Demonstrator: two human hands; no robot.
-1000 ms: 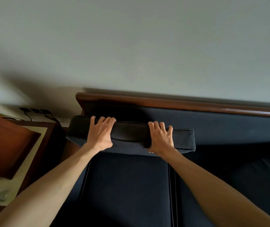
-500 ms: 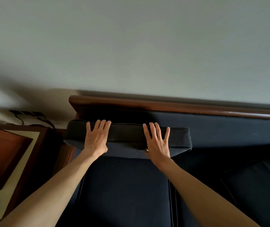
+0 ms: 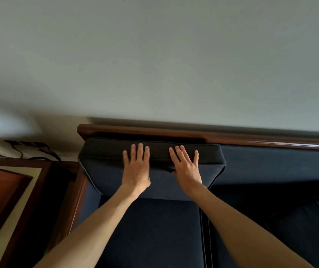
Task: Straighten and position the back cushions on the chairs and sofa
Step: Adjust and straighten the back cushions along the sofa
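The back cushion (image 3: pixel 116 171) is showing matt, dark blue woven cloth with a thin piped edge, and the seat cushion (image 3: pixel 151 229) is wearing the same cloth. The sofa's top rail (image 3: pixel 232 136) is gleaming as polished reddish wood, while the wall (image 3: pixel 154 64) is looking smooth and matt.

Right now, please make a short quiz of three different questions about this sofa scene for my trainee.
1. True or false: both hands lie flat on the back cushion.
2. Which sits directly behind the cushion? A) wooden rail B) window C) lamp
3. Fill in: the left hand and right hand have their fingers ____.

Key: 1 true; 2 A, the wooden rail; 3 straight.
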